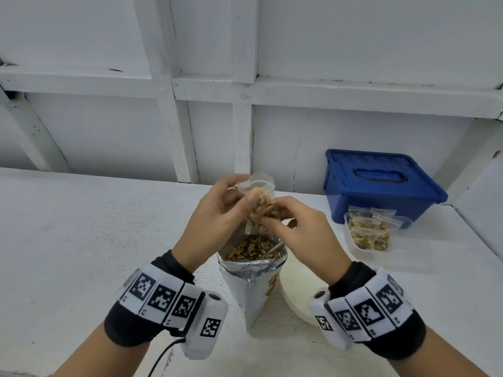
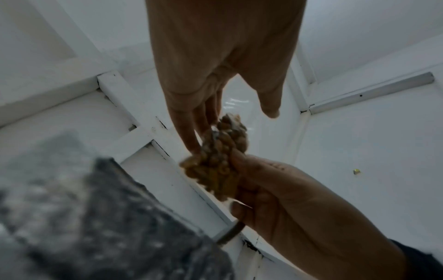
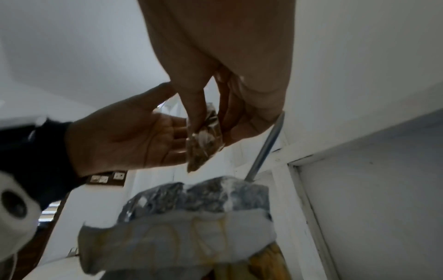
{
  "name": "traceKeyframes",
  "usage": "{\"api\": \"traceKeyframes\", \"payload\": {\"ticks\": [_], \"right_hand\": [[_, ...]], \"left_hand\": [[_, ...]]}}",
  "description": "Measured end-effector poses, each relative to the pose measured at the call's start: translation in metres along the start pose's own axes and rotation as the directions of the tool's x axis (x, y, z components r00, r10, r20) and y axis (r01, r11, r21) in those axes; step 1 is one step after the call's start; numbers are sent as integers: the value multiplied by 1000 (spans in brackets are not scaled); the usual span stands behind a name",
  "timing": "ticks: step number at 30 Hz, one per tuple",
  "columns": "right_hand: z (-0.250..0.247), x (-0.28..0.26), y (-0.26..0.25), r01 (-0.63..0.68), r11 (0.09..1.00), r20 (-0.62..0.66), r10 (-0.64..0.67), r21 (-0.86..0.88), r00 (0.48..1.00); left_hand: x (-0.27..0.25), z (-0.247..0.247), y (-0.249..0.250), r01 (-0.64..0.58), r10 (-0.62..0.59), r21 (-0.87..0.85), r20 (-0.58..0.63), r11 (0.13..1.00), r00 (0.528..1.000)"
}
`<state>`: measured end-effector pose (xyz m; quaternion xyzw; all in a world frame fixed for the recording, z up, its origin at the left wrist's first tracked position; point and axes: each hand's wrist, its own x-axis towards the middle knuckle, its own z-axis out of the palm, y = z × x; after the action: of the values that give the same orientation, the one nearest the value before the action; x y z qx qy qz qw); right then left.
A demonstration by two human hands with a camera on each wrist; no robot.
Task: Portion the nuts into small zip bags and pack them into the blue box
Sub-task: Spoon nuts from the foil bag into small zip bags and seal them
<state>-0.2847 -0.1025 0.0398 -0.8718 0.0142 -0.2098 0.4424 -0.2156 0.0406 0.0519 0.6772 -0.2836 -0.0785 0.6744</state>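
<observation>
Both hands hold a small zip bag (image 1: pixel 261 205) of nuts just above the open foil nut pouch (image 1: pixel 251 270), which stands on a white table (image 1: pixel 81 240). The left hand (image 1: pixel 215 213) pinches the bag's upper part; the right hand (image 1: pixel 296 229) pinches its lower part. Right of the pouch sits the closed blue box (image 1: pixel 381 183), with filled bags (image 1: pixel 368 229) before it. White panelled walls (image 1: pixel 109 118) stand behind the pouch.

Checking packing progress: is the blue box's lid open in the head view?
No, the blue box sits closed with its lid on, and filled zip bags lie in a clear tub in front of it.
</observation>
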Motion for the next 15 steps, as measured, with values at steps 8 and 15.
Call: {"api": "traceKeyframes", "payload": {"ticks": [8,15], "right_hand": [[-9,1,-1,-21,970,-28,29,241,999],[-47,6,0,-8,958,-73,30,287,997]], "left_hand": [[2,2,-8,-144,156,162,-63,976,986],[13,-14,-8,-129,118,307,54,943,992]]}}
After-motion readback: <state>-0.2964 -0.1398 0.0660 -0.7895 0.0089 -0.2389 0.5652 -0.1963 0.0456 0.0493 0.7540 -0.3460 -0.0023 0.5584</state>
